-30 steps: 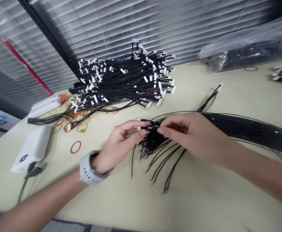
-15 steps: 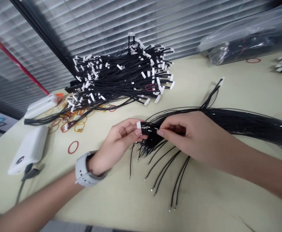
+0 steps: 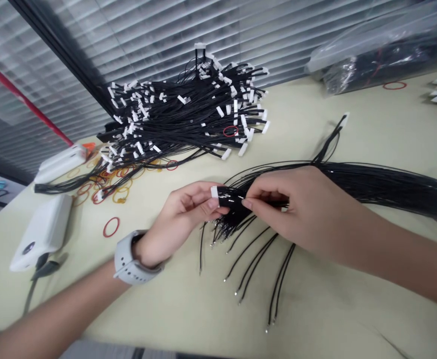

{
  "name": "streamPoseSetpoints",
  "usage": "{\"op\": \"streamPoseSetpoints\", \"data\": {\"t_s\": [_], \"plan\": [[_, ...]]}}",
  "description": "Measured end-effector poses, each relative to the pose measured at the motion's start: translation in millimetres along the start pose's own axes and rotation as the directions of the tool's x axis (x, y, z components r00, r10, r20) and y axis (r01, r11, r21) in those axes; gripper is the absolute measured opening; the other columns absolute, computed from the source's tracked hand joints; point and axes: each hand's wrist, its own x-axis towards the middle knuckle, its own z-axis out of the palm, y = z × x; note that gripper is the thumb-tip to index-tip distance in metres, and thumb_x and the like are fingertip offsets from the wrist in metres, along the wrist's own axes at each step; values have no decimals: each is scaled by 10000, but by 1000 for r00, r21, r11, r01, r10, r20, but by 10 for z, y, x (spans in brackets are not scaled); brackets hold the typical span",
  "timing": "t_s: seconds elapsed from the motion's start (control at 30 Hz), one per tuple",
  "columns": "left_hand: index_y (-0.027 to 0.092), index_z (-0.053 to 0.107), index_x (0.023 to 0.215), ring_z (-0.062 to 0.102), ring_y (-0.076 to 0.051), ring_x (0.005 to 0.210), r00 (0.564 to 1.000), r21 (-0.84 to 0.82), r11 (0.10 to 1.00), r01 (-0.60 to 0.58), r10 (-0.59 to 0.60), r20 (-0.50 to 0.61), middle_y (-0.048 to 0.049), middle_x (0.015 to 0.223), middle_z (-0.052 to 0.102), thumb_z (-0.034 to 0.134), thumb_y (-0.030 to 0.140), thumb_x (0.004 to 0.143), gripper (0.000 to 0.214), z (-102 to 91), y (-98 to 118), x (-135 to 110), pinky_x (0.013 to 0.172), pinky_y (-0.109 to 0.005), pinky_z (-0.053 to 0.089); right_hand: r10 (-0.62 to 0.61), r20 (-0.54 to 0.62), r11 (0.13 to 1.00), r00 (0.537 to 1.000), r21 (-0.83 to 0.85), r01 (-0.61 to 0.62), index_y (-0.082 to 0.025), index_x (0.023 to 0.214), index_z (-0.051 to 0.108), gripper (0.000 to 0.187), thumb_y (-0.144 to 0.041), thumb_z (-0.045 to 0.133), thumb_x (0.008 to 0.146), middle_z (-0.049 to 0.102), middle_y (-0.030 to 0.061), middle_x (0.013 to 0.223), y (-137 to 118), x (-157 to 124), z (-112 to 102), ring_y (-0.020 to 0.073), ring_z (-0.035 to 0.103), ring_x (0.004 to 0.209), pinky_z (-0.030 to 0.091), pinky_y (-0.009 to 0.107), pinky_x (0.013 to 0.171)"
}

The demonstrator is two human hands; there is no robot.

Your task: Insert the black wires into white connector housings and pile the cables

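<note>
My left hand (image 3: 188, 212), with a grey watch on its wrist, pinches a small white connector housing (image 3: 214, 192) between thumb and fingers. Black wires run from the housing toward my right hand (image 3: 297, 204). Thumb and index finger of that hand are closed on a black wire, its tip partly hidden by the fingers. Beneath both hands lies a thick bundle of black wires (image 3: 383, 187) reaching to the right edge. Several loose wire ends with metal crimp terminals (image 3: 267, 329) fan out toward the front of the table.
Behind stands a pile of black cables with white connectors (image 3: 188, 114). Rubber bands (image 3: 121, 194) lie left of it, beside a white power bank (image 3: 44, 234) with a plugged-in cable. A clear plastic bag (image 3: 375, 60) of dark cables rests at the back right, against the blinds.
The view has shifted slightly. Both hands keep nearly the same pose and grip on the connector housing and wire.
</note>
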Motion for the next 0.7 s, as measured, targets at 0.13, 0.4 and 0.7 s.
{"op": "streamPoseSetpoints", "data": {"t_s": [0.13, 0.4, 0.7], "plan": [[174, 642, 925, 667, -100, 729, 1000, -1, 1000, -8, 8, 16, -6, 811, 697, 629, 133, 783, 149, -11, 1, 4, 669, -158, 526, -44, -3, 999, 999, -20, 44, -192, 628, 622, 166, -172, 523, 760, 516, -42, 518, -6, -6, -19, 57, 394, 470, 256, 235, 457], [168, 642, 918, 664, -97, 717, 1000, -10, 1000, 7, -7, 25, -14, 808, 698, 622, 121, 785, 142, -12, -2, 11, 664, -160, 527, -68, -4, 997, 998, -44, 68, -192, 646, 622, 152, -176, 521, 760, 514, -33, 533, 1, -2, -25, 64, 378, 469, 256, 239, 459], [175, 647, 939, 671, -104, 739, 998, -2, 1000, 31, -31, 59, -10, 795, 692, 625, 131, 786, 160, -30, 6, 22, 679, -159, 523, -64, -2, 997, 998, -53, 64, -189, 646, 610, 154, -155, 511, 758, 527, -37, 560, -1, 3, -9, 65, 383, 485, 263, 237, 466]]}}
